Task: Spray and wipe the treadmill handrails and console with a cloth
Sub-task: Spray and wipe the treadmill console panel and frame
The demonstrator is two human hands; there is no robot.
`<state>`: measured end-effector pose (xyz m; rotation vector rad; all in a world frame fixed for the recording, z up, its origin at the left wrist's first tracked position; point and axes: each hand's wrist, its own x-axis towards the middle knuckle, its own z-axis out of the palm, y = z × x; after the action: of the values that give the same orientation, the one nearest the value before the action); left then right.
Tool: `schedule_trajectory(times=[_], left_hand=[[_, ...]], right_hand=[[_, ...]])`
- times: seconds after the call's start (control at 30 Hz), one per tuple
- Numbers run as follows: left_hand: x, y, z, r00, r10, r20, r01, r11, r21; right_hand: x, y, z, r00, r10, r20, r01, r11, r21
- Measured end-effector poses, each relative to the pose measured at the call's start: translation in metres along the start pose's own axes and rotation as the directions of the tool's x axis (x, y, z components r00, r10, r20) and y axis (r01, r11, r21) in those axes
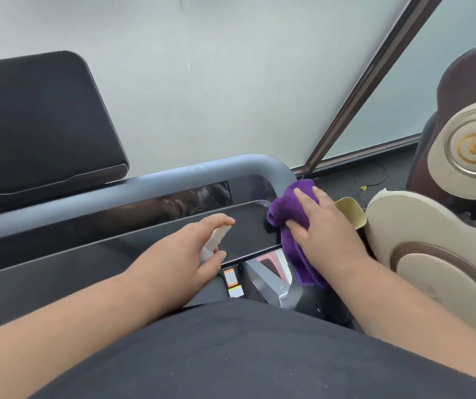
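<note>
My right hand [321, 226] presses a purple cloth [291, 208] against the right end of the treadmill's glossy black console [144, 240], where the grey handrail [173, 175] bends down; part of the cloth hangs below the console edge. My left hand [193, 249] grips a small white spray bottle [216, 240] over the console, its nozzle aimed toward the cloth, with my forefinger on top of the nozzle. A dark screen panel [38, 122] stands at the upper left.
A beige and brown massage chair [438, 254] stands close on the right. A frosted glass wall with a dark frame [369, 82] is straight ahead. Cables [366, 182] lie on the dark floor by the wall. The treadmill's grey upright [268, 280] shows below the console.
</note>
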<state>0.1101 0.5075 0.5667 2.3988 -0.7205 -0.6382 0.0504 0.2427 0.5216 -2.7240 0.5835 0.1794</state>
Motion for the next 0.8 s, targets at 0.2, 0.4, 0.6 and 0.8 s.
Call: schedule_trajectory(times=[0.2, 0.4, 0.6, 0.8], left_hand=[[0.002, -0.002, -0.002, 1.000, -0.017, 0.006, 0.017, 1.000, 0.023], [0.029, 0.016, -0.013, 0.996, 0.075, -0.055, -0.070, 0.994, 0.089], [0.036, 0.030, -0.005, 0.991, 0.137, -0.005, -0.136, 0.987, 0.082], [0.033, 0.033, 0.009, 0.984, 0.156, 0.083, -0.162, 0.984, 0.079]], right_hand=[[-0.007, 0.001, 0.008, 1.000, -0.009, -0.007, 0.008, 0.995, -0.095], [0.076, -0.045, 0.000, 0.994, -0.106, 0.016, 0.107, 0.979, -0.176], [0.055, -0.035, -0.007, 0.996, -0.078, 0.054, 0.085, 0.985, -0.150], [-0.055, 0.003, 0.009, 1.000, 0.003, 0.030, 0.000, 0.992, -0.123]])
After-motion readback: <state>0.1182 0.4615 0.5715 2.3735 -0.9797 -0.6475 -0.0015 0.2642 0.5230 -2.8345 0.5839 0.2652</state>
